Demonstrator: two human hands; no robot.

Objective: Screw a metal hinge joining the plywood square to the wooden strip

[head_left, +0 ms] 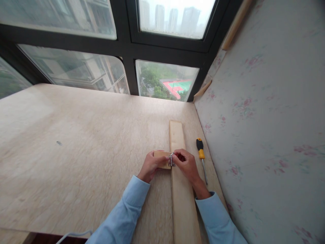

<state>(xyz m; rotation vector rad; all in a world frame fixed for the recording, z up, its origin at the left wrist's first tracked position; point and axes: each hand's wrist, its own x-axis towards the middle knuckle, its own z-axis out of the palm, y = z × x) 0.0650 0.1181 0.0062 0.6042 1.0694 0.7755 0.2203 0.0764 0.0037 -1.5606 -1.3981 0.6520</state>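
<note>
My left hand (150,165) is closed around a short, pale wooden block (161,155), its thumb lying along the top. At the block's right end sits a small silver metal fitting (171,160), upright in view; I cannot tell whether it is a hinge or a latch. The thumb and forefinger of my right hand (186,165) pinch at the fitting's upper right, partly hiding it. Both hands are over a long wooden plank (184,203), with the block at its left edge. To the right of my right hand lies a screwdriver (201,152) with a black and yellow handle.
The marbled tabletop (83,162) stretches left and back to dark-framed windows (167,44). A flower-patterned wall (266,135) rises close on the right. A small dark mark (59,143) shows on the left of the surface. A white cable (73,234) crosses the front edge.
</note>
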